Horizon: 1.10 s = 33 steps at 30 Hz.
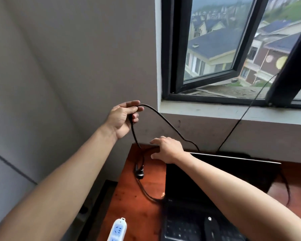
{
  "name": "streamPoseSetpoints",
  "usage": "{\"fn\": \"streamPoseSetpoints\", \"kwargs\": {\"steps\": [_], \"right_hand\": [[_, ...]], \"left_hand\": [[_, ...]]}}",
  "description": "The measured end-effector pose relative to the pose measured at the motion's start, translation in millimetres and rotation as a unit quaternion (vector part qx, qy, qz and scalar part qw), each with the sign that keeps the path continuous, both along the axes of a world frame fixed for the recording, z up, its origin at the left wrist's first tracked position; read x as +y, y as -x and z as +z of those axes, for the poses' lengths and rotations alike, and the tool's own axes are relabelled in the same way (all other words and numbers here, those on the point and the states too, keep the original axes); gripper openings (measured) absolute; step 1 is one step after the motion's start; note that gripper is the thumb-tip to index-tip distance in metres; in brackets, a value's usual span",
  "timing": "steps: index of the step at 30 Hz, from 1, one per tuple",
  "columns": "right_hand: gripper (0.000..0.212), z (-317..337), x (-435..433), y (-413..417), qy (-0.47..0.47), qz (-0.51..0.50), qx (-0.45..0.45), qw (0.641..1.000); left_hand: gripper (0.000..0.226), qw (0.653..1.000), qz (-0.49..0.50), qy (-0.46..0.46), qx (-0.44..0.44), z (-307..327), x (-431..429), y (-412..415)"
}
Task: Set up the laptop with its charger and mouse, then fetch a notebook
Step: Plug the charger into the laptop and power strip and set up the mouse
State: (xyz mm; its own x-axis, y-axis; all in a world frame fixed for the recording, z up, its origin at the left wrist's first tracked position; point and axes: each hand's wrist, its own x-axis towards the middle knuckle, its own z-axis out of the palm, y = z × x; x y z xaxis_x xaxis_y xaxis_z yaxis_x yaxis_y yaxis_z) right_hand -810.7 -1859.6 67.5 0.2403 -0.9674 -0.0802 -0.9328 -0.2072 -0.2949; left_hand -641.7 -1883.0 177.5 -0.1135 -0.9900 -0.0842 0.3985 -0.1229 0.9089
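Observation:
An open black laptop (215,178) stands on the reddish wooden desk (137,202), with a black mouse (211,225) lying on its keyboard. My left hand (123,119) is raised above the desk's far left corner and grips the black charger cable (165,120), which loops up from the desk and drops behind the laptop. My right hand (167,148) rests on the cable at the desk's back edge, fingers spread. The cable's plug (139,173) lies on the desk left of the laptop. No notebook is in view.
A white and blue power strip (117,230) lies at the desk's front left. A grey wall stands behind, with a window sill (215,112) and an open window at the upper right. A second thin cable (241,117) runs from the sill down behind the laptop.

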Motion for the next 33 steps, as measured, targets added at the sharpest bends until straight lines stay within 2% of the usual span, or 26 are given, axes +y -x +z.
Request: {"fn": "streamPoseSetpoints", "kwargs": {"steps": [3, 5, 8, 11, 13, 15, 17, 20, 23, 25, 27, 30, 33], "right_hand": [[0.062, -16, -7, -39, -0.055, 0.024, -0.035, 0.998], [0.059, -32, -3, -60, -0.123, 0.03, -0.117, 0.985], [0.046, -60, 13, -82, -0.235, -0.009, -0.303, 0.923], [0.017, -81, 33, -99, -0.279, -0.06, -0.405, 0.869], [0.015, -93, 46, -111, -0.314, -0.083, -0.443, 0.836], [0.017, -109, 64, -122, -0.356, -0.087, -0.44, 0.82], [0.013, -126, 85, -128, -0.371, -0.085, -0.421, 0.823], [0.017, -145, 112, -114, -0.365, -0.082, -0.348, 0.86], [0.019, -152, 127, -95, -0.389, -0.088, -0.27, 0.877], [0.02, -151, 129, -87, -0.391, -0.085, -0.253, 0.881], [0.014, -148, 130, -85, -0.406, -0.12, -0.321, 0.847], [0.012, -144, 127, -83, -0.432, -0.183, -0.434, 0.769], [0.015, -143, 120, -82, -0.474, -0.227, -0.501, 0.688]], "left_hand": [[0.027, 0.997, -0.013, -0.043, 0.061, -12, -14, -31], [0.027, 0.993, -0.016, -0.076, 0.086, -22, -20, -49], [0.028, 0.987, -0.012, -0.116, 0.111, -40, -27, -69], [0.028, 0.979, -0.004, -0.151, 0.135, -60, -27, -84], [0.029, 0.976, -0.004, -0.168, 0.142, -72, -26, -93], [0.029, 0.973, -0.002, -0.181, 0.14, -83, -26, -104], [0.03, 0.973, 0.005, -0.195, 0.121, -96, -26, -116], [0.033, 0.972, 0.029, -0.224, 0.065, -124, -22, -133], [0.034, 0.966, 0.052, -0.253, -0.006, -159, -11, -146], [0.033, 0.962, 0.059, -0.262, -0.044, -180, 0, -152], [0.037, 0.958, 0.058, -0.27, -0.074, -203, 13, -157], [0.045, 0.945, 0.072, -0.297, -0.119, -236, 37, -165], [0.049, 0.924, 0.085, -0.302, -0.219, -261, 72, -168]]}}
